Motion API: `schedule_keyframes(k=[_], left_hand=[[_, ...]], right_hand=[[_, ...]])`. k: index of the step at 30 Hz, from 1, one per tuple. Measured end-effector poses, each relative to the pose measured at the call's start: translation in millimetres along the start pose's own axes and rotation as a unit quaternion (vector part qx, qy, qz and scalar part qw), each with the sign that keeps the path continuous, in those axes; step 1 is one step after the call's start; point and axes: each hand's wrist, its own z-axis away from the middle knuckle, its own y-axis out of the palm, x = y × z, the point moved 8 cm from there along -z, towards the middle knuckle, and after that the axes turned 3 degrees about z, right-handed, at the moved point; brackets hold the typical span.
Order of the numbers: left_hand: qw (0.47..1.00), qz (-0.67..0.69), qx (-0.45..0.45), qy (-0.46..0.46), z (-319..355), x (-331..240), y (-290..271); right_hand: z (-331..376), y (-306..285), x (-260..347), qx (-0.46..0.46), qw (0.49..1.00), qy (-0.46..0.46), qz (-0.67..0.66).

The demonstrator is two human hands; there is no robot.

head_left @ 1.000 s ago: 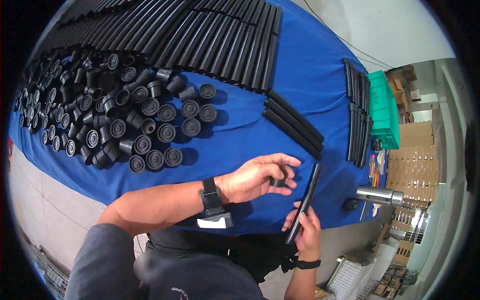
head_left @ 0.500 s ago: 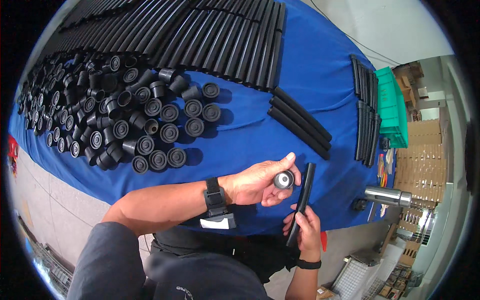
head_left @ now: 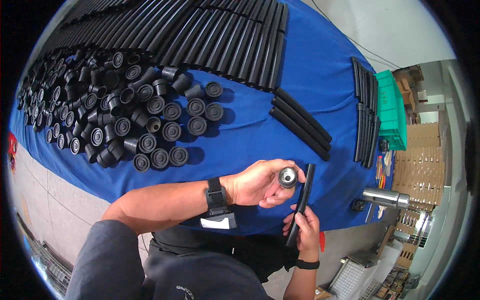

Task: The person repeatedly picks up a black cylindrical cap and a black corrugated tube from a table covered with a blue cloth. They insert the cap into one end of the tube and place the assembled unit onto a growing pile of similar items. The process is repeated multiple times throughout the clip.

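Between the fingers of my left hand [head_left: 255,182] is a black round end cap [head_left: 288,177], its hollow side facing up and showing a pale, metallic-looking inside. Just right of it, my right hand [head_left: 306,227] grips a black tube [head_left: 304,192] by its lower part, tilted with the upper end pointing away from me. Cap and tube are close but apart. Beyond my hands, three black tubes [head_left: 301,125] lie side by side on the blue cloth [head_left: 240,142]. A large heap of similar black caps [head_left: 160,158] spreads over the left of the table.
Rows of long black tubes [head_left: 240,45] cover the far left. Shorter bundles of tubes [head_left: 366,112] lie at the right beside a green crate [head_left: 391,110]. A steel flask [head_left: 385,198] lies near the right edge, with cardboard stacks [head_left: 422,160] beyond.
My left fingers have turned the cap, so its opening faces up more fully, and moved it slightly toward the tube. The right hand and tube stay nearly still.
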Motion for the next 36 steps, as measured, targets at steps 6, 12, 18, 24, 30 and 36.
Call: schedule_keyframes(k=[6,12,18,24,30,36], left_hand=[[0.999,-0.03,-0.001,-0.021,2,3,2],[0.992,-0.124,-0.016,0.029,5,-5,4],[0.957,-0.154,-0.154,0.193,6,-51,-17],[0.952,-0.183,-0.179,0.17,8,-45,-18],[0.958,-0.179,-0.152,0.166,8,-44,-9],[0.848,-0.448,-0.171,0.228,15,-55,4]], right_hand=[[0,0,-2,0.003,1.0,-0.008,0.0],[2,3,1,-0.005,1.0,-0.016,0.001],[35,41,18,0.076,0.988,-0.059,-0.117],[53,76,14,0.15,0.983,-0.018,-0.1],[54,85,9,0.146,0.982,0.01,-0.117],[57,81,11,0.118,0.99,0.031,-0.067]])
